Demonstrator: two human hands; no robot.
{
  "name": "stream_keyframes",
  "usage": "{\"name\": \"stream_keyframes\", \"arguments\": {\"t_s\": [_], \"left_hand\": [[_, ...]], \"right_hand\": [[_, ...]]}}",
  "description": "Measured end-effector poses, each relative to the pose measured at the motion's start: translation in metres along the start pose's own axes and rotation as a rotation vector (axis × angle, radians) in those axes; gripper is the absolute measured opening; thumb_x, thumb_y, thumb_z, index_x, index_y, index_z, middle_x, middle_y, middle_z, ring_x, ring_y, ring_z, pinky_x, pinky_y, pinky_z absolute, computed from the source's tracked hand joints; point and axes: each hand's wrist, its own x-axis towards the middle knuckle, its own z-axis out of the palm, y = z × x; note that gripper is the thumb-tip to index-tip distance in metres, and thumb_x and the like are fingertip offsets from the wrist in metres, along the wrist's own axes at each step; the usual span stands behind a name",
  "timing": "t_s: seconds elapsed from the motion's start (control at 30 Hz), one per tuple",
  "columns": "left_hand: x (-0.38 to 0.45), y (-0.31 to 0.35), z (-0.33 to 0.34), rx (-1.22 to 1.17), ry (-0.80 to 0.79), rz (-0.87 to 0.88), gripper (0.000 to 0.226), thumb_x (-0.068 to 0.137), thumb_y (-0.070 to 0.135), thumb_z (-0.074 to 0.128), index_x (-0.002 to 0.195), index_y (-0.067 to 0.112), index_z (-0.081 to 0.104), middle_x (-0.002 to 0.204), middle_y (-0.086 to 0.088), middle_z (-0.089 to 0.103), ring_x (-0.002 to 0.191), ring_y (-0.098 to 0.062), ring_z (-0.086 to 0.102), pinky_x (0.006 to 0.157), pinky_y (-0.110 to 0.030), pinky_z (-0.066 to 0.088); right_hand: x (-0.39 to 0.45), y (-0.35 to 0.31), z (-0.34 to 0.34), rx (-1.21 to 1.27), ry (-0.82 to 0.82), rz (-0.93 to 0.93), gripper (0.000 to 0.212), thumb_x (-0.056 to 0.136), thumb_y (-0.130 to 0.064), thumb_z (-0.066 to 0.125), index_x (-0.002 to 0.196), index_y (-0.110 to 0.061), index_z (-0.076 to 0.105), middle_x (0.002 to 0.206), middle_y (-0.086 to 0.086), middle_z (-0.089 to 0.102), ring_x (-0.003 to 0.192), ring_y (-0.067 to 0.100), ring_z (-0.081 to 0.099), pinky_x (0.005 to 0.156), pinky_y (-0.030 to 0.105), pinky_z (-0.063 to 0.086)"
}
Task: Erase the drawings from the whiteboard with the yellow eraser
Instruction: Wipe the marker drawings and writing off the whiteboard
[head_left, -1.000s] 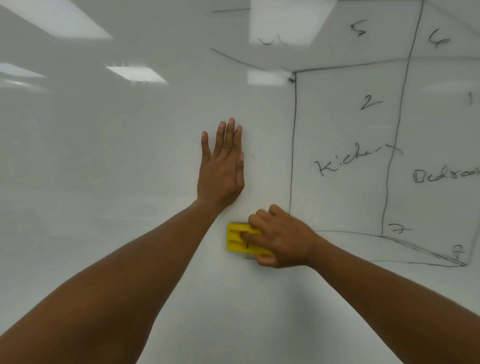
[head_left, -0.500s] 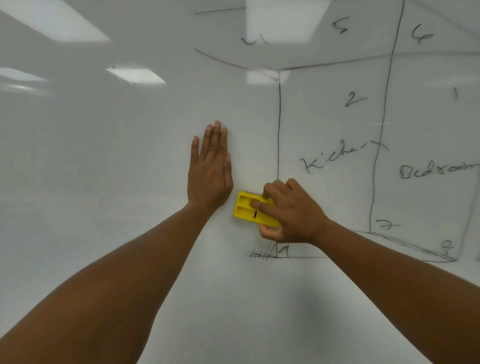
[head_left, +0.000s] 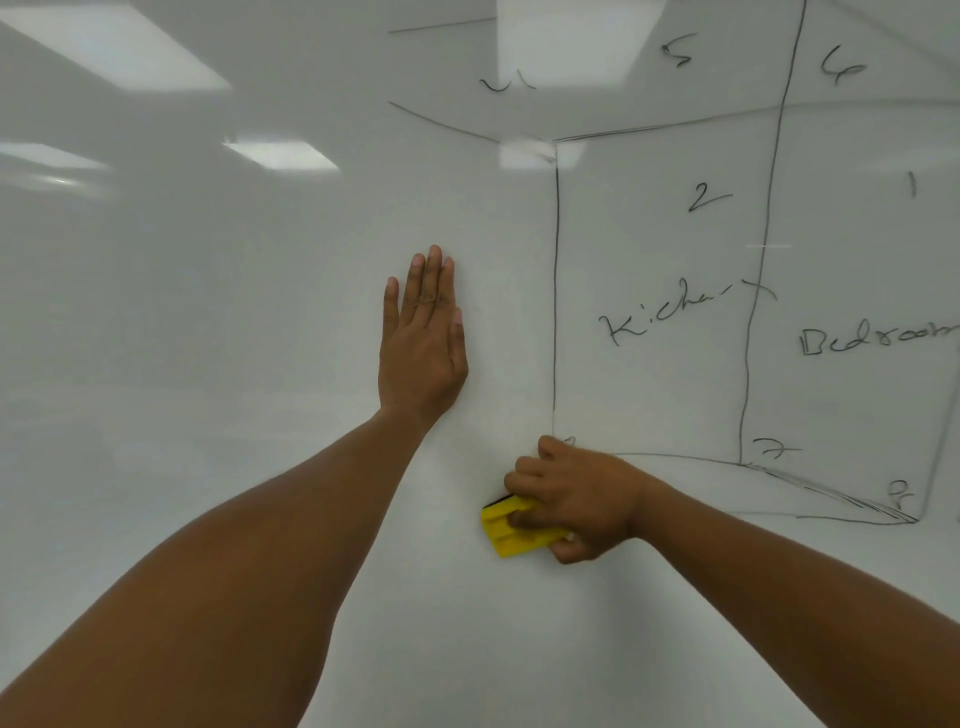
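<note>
The whiteboard (head_left: 208, 338) fills the head view. My right hand (head_left: 576, 499) grips the yellow eraser (head_left: 511, 530) and presses it against the board at the lower left corner of a drawn floor plan. Black lines (head_left: 555, 291) form boxes to the right, with the words "Kitchen" (head_left: 675, 317) and "Bedroom" (head_left: 878, 338) and several numbers. My left hand (head_left: 423, 343) lies flat on the board, fingers together and pointing up, left of the vertical line.
Ceiling lights reflect on the glossy board at the top left and top middle. The left half of the board carries no marks. More lines and numbers run along the top right.
My right hand slid the eraser up beside my left hand, then back down over the hatched marks at the plan's lower left corner, which no longer show. My left hand stayed flat.
</note>
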Motion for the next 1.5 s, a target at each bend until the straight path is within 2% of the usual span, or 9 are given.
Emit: {"name": "stream_keyframes", "arguments": {"t_s": [0.23,0.3,0.6,0.8,0.97,1.03,1.3,1.4,1.5], "left_hand": [[0.000,0.000,0.000,-0.024,0.017,-0.005,0.055,0.105,0.023,0.022,0.158,0.008,0.017,0.166,-0.007,0.015,0.154,-0.019,0.007,0.126,-0.044,0.005],[-0.001,0.001,0.000,-0.028,0.021,-0.012,0.055,0.105,0.021,0.022,0.158,0.008,0.017,0.166,-0.007,0.015,0.154,-0.019,0.007,0.126,-0.044,0.005],[-0.007,0.013,0.003,0.003,0.019,-0.069,0.054,0.106,0.022,0.019,0.158,0.007,0.011,0.166,-0.011,0.009,0.154,-0.025,0.003,0.125,-0.045,-0.003],[-0.016,0.023,0.010,0.033,-0.003,-0.040,0.056,0.106,0.021,0.022,0.158,0.006,0.010,0.166,-0.013,0.008,0.154,-0.027,0.000,0.124,-0.047,-0.005],[-0.014,0.027,0.010,0.021,0.000,-0.033,0.057,0.104,0.021,0.021,0.158,0.005,0.011,0.166,-0.014,0.008,0.154,-0.029,0.001,0.124,-0.047,-0.004],[-0.015,0.029,0.010,0.015,0.008,-0.044,0.056,0.105,0.020,0.023,0.158,0.005,0.011,0.166,-0.014,0.008,0.154,-0.029,0.002,0.124,-0.046,-0.004],[-0.016,0.034,0.010,-0.011,0.007,-0.064,0.056,0.105,0.020,0.022,0.157,0.003,0.012,0.166,-0.013,0.011,0.154,-0.026,0.005,0.126,-0.045,0.001],[-0.017,0.033,0.010,-0.009,-0.012,-0.070,0.056,0.105,0.022,0.020,0.158,0.004,0.010,0.166,-0.012,0.008,0.154,-0.025,0.002,0.126,-0.044,0.001],[-0.017,0.033,0.009,-0.020,-0.011,-0.064,0.056,0.105,0.020,0.023,0.158,0.004,0.011,0.166,-0.012,0.009,0.154,-0.024,0.003,0.126,-0.045,0.002]], "right_hand": [[-0.019,0.043,-0.027,-0.091,0.281,0.455,0.046,0.071,-0.044,0.066,0.109,-0.019,0.066,0.091,0.008,0.052,0.079,0.027,0.045,0.069,0.035,0.032],[-0.021,0.043,-0.029,-0.091,0.318,0.493,0.045,0.073,-0.043,0.066,0.110,-0.018,0.066,0.091,0.009,0.052,0.079,0.027,0.046,0.068,0.035,0.034],[-0.029,-0.001,0.000,-0.034,-0.036,-0.034,0.038,0.063,-0.045,0.068,0.097,-0.029,0.068,0.100,0.000,0.055,0.083,0.019,0.042,0.072,0.033,0.027],[-0.044,0.020,-0.010,-0.027,0.019,0.010,0.042,0.062,-0.043,0.071,0.100,-0.026,0.069,0.098,0.006,0.058,0.082,0.023,0.047,0.072,0.034,0.034],[-0.054,0.047,-0.029,-0.087,0.227,0.454,0.044,0.071,-0.044,0.065,0.109,-0.021,0.065,0.092,0.009,0.053,0.079,0.027,0.045,0.069,0.036,0.032],[-0.055,0.047,-0.029,-0.101,0.256,0.506,0.044,0.073,-0.043,0.063,0.110,-0.020,0.065,0.091,0.009,0.052,0.080,0.027,0.044,0.068,0.036,0.032],[-0.049,0.018,-0.008,-0.019,0.032,0.028,0.035,0.063,-0.039,0.065,0.095,-0.024,0.068,0.095,0.004,0.055,0.079,0.023,0.046,0.070,0.034,0.033],[-0.048,0.017,-0.008,-0.007,-0.013,-0.016,0.033,0.060,-0.039,0.065,0.090,-0.025,0.068,0.092,0.002,0.053,0.078,0.022,0.043,0.071,0.033,0.031],[-0.047,0.030,-0.017,-0.030,0.047,0.046,0.037,0.060,-0.041,0.068,0.093,-0.025,0.069,0.093,0.005,0.056,0.080,0.025,0.047,0.072,0.034,0.031]]}}
